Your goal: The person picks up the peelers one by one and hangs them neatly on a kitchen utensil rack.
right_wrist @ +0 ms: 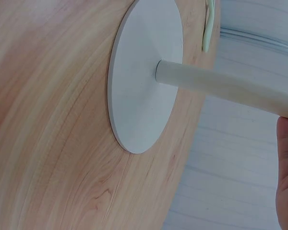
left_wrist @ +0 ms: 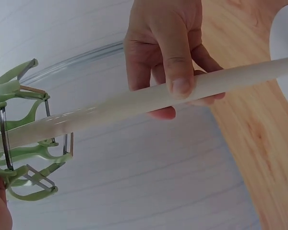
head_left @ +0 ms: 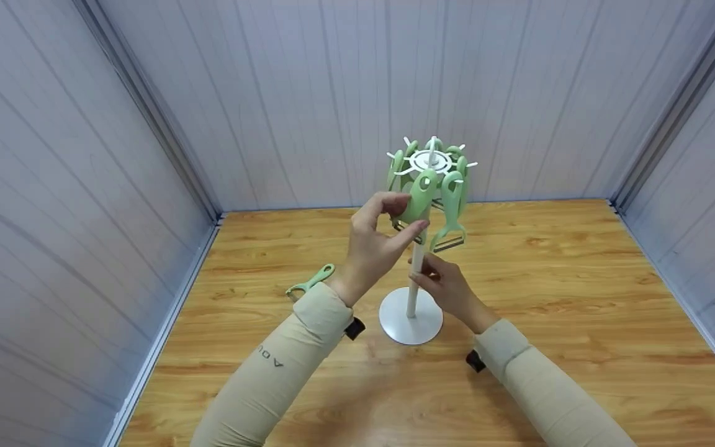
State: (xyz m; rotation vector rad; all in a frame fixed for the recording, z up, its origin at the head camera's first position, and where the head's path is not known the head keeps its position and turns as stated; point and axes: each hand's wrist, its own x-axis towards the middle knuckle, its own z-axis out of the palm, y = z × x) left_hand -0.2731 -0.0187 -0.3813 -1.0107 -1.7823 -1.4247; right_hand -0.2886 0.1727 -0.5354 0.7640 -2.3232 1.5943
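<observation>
A green peeler [head_left: 421, 195] hangs by its handle loop from a peg on the front of the white rack's [head_left: 430, 160] spoked head, at the back middle of the wooden table [head_left: 581, 292], among several like peelers [head_left: 452, 205] hung around the same ring. The left hand [head_left: 375, 242] is raised to it, thumb and forefinger pinching its lower end near the metal blade, the other fingers loosely curled behind. Below, the right hand [head_left: 447, 285] grips the rack's thin pole [left_wrist: 134, 103], thumb pressed over the front and fingers curled round the back, as the left wrist view shows plainly. The pole rises from a round white base [right_wrist: 144, 72] that lies flat on the wood. One more green peeler [head_left: 311, 281] lies on the table to the left, well apart from the base. The hung peeler looks light, stiff plastic, smooth and a little slippery; its blade end is probably sharp, so the handle's waist seems the safer hold, lifting the loop off its peg. The rack looks top-heavy and likely to tip without the steadying grip on the pole
</observation>
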